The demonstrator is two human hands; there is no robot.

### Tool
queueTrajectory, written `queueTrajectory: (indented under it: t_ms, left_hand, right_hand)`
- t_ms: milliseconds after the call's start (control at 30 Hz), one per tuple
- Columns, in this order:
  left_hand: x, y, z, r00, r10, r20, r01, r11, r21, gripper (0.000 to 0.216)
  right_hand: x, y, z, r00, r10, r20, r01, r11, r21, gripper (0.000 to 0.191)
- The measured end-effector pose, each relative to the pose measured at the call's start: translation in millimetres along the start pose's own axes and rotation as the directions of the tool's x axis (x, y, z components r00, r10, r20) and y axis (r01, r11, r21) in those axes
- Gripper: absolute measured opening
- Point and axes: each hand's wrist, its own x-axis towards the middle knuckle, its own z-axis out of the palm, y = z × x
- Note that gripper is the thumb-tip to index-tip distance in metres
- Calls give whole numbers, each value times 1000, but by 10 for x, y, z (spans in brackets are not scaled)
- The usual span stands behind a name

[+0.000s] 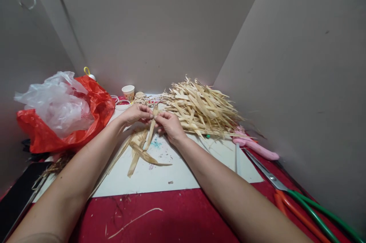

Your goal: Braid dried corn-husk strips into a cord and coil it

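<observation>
My left hand (140, 114) and my right hand (169, 124) meet over a white board (183, 176). Between them they pinch a pale, dry husk strip (151, 131), its broad tip standing above the fingers and its length hanging toward the board. Other flat husk strips (136, 156) lie crossed just below my hands. Right of my right hand rises a big heap of dried husk strips (201, 107). A small woven coil (140, 98) sits behind my left hand, partly hidden.
A red plastic bag (37, 130) with a clear bag (61, 109) stands left. At the back are a paper cup (128, 92) and white rings (122, 104). Large scissors (281, 187) and a pink object (257, 147) lie right. Red cloth (160, 220) covers the table; grey walls enclose it.
</observation>
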Motion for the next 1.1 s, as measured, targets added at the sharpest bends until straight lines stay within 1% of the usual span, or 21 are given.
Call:
queueTrajectory:
  t_ms: [133, 233, 267, 333, 433, 500, 533, 600, 633, 700, 733, 800, 833, 867, 900, 933, 967, 1000, 1033, 1067, 1100]
  left_hand:
    - [-25, 39, 34, 999, 45, -27, -43, 997, 65, 17]
    - [-34, 73, 64, 995, 84, -44, -81, 995, 63, 16]
    - [-38, 89, 65, 994, 95, -51, -94, 995, 33, 17]
    - [-50, 133, 44, 990, 121, -79, -128, 988, -89, 19]
    - [-73, 216, -40, 975, 145, -167, -194, 922, -335, 21]
    - [-76, 261, -116, 957, 118, -266, -236, 850, -471, 18]
    - [-71, 273, -156, 938, 83, -337, -262, 807, -529, 14]
    - [-46, 270, -238, 876, -14, -483, -323, 726, -607, 9]
    - [-28, 254, -281, 839, -60, -541, -352, 699, -623, 11]
    - [8, 206, -366, 779, -120, -616, -389, 679, -623, 18]
    - [23, 178, -405, 761, -133, -635, -396, 681, -616, 20]
    - [39, 135, -458, 741, -143, -656, -400, 690, -603, 22]
    - [40, 125, -465, 740, -141, -658, -397, 698, -596, 22]
    - [36, 123, -454, 746, -133, -652, -390, 707, -590, 20]
    - [29, 131, -424, 756, -123, -642, -382, 714, -587, 18]
    - [20, 148, -374, 776, -101, -622, -369, 728, -578, 15]
    - [10, 170, -304, 803, -69, -592, -351, 747, -564, 12]
    - [-2, 196, -220, 835, -27, -550, -334, 770, -544, 11]
    - [-15, 223, -125, 880, 52, -472, -310, 816, -488, 12]
    - [-29, 249, -25, 921, 116, -373, -284, 854, -435, 16]
    - [-44, 272, 71, 935, 174, -310, -290, 879, -379, 20]
  right_hand:
    - [0, -16, 26, 998, -52, -22, 50, 996, -69, 15]
    - [20, -26, 40, 994, -56, -92, 52, 997, -51, 10]
    - [33, -27, 37, 990, -52, -129, 48, 998, -34, 9]
    - [66, -26, 19, 975, -44, -218, 48, 999, 13, 9]
    - [119, -35, -28, 934, -43, -356, 86, 991, 106, 12]
    - [144, -87, -62, 893, -41, -448, 135, 974, 180, 12]
    - [151, -139, -81, 871, -44, -489, 168, 962, 214, 12]
    - [147, -309, -132, 827, -63, -559, 250, 931, 265, 11]
    - [135, -426, -167, 805, -79, -588, 293, 914, 279, 12]
    - [86, -709, -260, 757, -140, -638, 401, 870, 285, 14]
    - [50, -859, -315, 727, -185, -661, 466, 840, 278, 15]
    - [-37, -1129, -427, 619, -330, -712, 643, 733, 220, 15]
    - [-81, -1229, -472, 560, -409, -720, 711, 684, 165, 14]
    - [-123, -1296, -504, 523, -495, -694, 752, 652, 101, 13]
    - [-158, -1327, -516, 523, -567, -636, 758, 650, 43, 13]
    - [-186, -1321, -507, 565, -618, -547, 737, 676, -3, 14]
    - [-207, -1283, -476, 647, -632, -427, 684, 728, -42, 15]
    - [-220, -1218, -427, 746, -597, -295, 605, 793, -76, 17]
    - [-227, -1135, -365, 837, -522, -165, 511, 853, -106, 19]
    - [-229, -1046, -296, 904, -424, -48, 415, 901, -128, 21]
    - [-226, -958, -228, 944, -328, 42, 331, 934, -137, 23]
